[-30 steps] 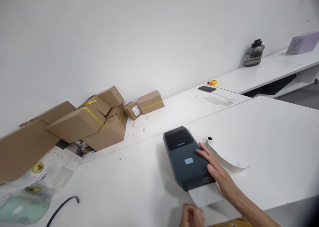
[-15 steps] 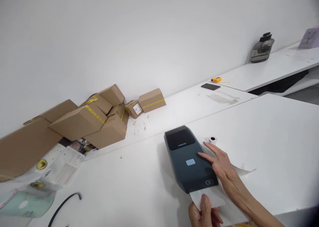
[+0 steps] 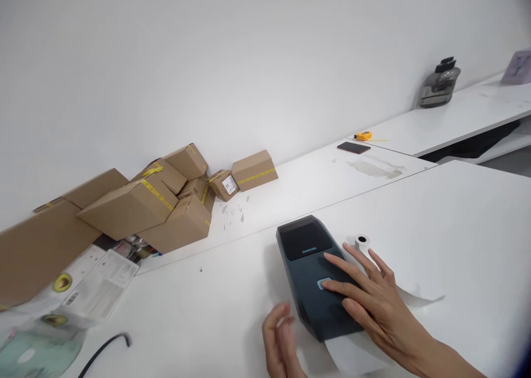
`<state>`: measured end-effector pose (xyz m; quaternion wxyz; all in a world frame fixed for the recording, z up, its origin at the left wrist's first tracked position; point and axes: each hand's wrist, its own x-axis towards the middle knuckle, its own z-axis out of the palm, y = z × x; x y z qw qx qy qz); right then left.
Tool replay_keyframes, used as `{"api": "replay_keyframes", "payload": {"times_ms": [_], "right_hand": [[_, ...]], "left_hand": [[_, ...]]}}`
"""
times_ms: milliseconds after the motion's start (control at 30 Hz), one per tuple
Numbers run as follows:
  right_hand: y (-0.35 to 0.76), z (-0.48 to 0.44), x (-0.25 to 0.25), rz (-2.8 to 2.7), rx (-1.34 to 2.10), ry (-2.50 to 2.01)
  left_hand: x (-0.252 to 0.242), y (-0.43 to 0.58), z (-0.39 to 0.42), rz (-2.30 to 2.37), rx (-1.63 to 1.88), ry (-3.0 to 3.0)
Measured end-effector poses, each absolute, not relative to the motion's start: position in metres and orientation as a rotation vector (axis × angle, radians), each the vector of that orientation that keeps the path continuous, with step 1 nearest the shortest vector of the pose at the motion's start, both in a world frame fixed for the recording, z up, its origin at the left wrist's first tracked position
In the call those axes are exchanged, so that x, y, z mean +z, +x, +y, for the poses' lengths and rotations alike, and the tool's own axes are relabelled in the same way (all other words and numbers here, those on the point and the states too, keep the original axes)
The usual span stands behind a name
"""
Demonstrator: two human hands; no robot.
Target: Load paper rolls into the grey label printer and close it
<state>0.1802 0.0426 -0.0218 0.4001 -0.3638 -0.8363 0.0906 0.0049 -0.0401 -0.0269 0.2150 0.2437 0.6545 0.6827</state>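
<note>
A dark blue-grey label printer (image 3: 315, 306) lies on the white table, with a black panel at its far end. My right hand (image 3: 373, 300) is spread over its right side, open, one fingertip on the light blue button (image 3: 321, 284). White paper (image 3: 352, 356) sticks out from the printer's near end, partly covered by my right forearm. Left of that end is my left hand (image 3: 282, 342), loosely curled and holding nothing, apart from the paper. Beyond my right fingers stands a small white roll (image 3: 362, 242). A curling paper strip (image 3: 418, 299) shows past my right wrist.
Cardboard boxes (image 3: 128, 206) are piled against the wall at left, with printed packages (image 3: 103, 284) before them. A black cable (image 3: 103, 347) curves at lower left. Farther back lie a phone (image 3: 354, 147), a yellow tape measure (image 3: 363, 136) and a grey bottle (image 3: 440, 84).
My left hand has let go of the paper and moved left. My right hand has slid over the printer, bringing a finger onto the button. The view has shifted slightly.
</note>
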Motion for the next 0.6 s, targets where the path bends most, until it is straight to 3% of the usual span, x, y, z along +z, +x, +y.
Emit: {"api": "replay_keyframes", "payload": {"times_ms": [233,433,600], "right_hand": [[0.192,0.035,-0.050,-1.759,0.718,-1.081],[0.189,0.039,-0.089,-1.651,0.873,-1.111],[0.180,0.046,-0.085,-1.558,0.801,-0.995]], "left_hand": [[-0.016,0.017,-0.022,1.571,1.741,0.790],[-0.024,0.025,-0.027,1.490,1.740,0.730],[-0.017,0.016,-0.020,1.490,1.760,0.746]]}}
